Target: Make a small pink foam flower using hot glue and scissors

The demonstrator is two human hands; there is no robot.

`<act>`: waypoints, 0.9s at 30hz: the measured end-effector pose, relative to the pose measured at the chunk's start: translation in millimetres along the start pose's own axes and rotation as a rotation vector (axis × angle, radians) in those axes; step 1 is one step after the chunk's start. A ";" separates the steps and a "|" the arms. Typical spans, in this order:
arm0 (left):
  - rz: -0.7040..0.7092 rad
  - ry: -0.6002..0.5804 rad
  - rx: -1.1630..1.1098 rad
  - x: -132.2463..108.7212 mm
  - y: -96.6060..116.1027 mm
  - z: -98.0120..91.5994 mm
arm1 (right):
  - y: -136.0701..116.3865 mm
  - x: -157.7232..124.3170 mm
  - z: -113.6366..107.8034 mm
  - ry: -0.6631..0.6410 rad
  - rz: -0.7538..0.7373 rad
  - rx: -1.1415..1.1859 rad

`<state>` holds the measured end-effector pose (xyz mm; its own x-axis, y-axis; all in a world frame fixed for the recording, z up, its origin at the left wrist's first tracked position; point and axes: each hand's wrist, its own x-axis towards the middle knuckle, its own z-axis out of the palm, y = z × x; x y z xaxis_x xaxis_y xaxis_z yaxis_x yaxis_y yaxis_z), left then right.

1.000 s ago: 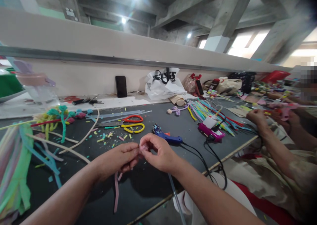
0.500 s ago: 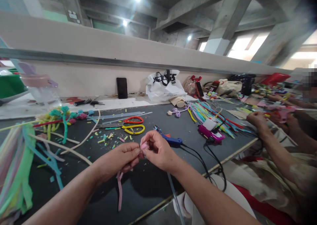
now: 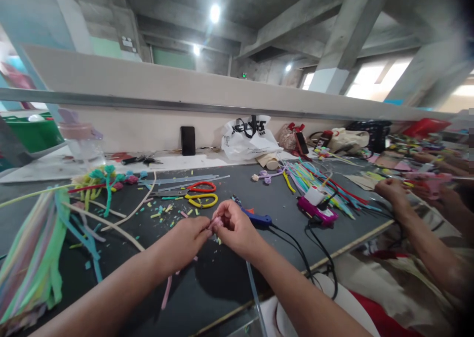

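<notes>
In the head view, the left hand (image 3: 189, 238) and right hand (image 3: 237, 228) pinch a small pink piece (image 3: 217, 223) between them above the desk (image 3: 211, 297). A loosened pinch could drop it, and a sideways swing of the right hand could knock the blue glue gun (image 3: 261, 220).

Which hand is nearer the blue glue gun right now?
Right. The right hand is close beside the blue glue gun, on its left; the left hand is farther left.
</notes>
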<state>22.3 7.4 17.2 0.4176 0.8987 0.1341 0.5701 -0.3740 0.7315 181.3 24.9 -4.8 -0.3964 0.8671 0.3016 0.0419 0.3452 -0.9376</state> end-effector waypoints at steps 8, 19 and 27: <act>-0.015 0.046 0.074 -10.0 -12.1 7.7 | 2.4 1.1 9.2 0.033 0.025 -0.017; -0.328 0.307 -0.745 -1.8 -44.8 -6.0 | -20.8 45.2 -32.7 0.079 -0.031 -0.669; -0.323 0.454 -1.157 1.5 -48.6 -16.0 | 23.4 145.5 -8.9 -0.388 0.120 -1.075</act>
<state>-16.2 30.6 -7.5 -0.0313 0.9935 -0.1098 -0.4385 0.0851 0.8947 132.7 162.3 18.7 -0.5849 0.8106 -0.0282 0.7857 0.5577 -0.2676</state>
